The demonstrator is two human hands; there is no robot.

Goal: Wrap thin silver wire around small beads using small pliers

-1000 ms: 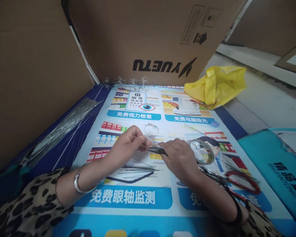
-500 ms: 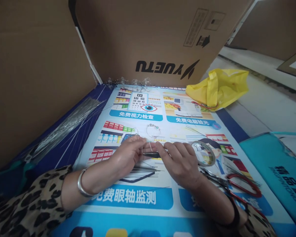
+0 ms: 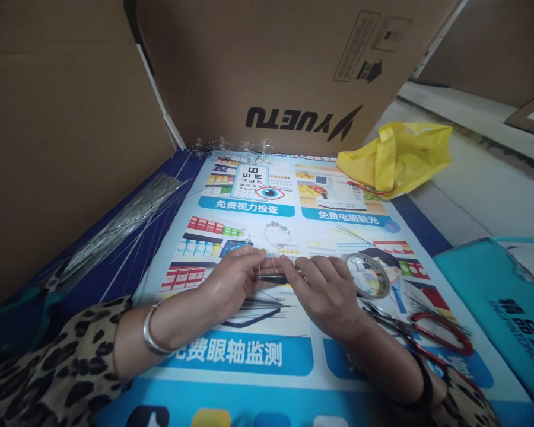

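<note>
My left hand (image 3: 234, 276) is closed, its thumb and fingertips pinching a thin wire (image 3: 273, 264) in front of me. Close against it, my right hand (image 3: 327, 290) is curled around a slim dark tool (image 3: 271, 278) whose narrow end shows between the hands; the rest of it is hidden in my palm. The right index fingertip comes near the wire. Just beyond my fingertips is a wire loop with small beads (image 3: 276, 233); whether it joins the pinched wire I cannot tell. Several dark wire lengths (image 3: 260, 311) lie beneath my hands.
Red-handled scissors (image 3: 442, 335) and a tape roll (image 3: 368, 276) lie right. A bundle of silvery wires (image 3: 129, 216) and a teal-handled tool (image 3: 18, 320) lie left. Beaded wire pieces (image 3: 231, 148) rest at the back by a cardboard box (image 3: 293, 65); a yellow bag (image 3: 396, 160) stands right.
Both hands keep almost the same pinch and place. The wire between them has shifted very slightly, and the whole view has moved a little.
</note>
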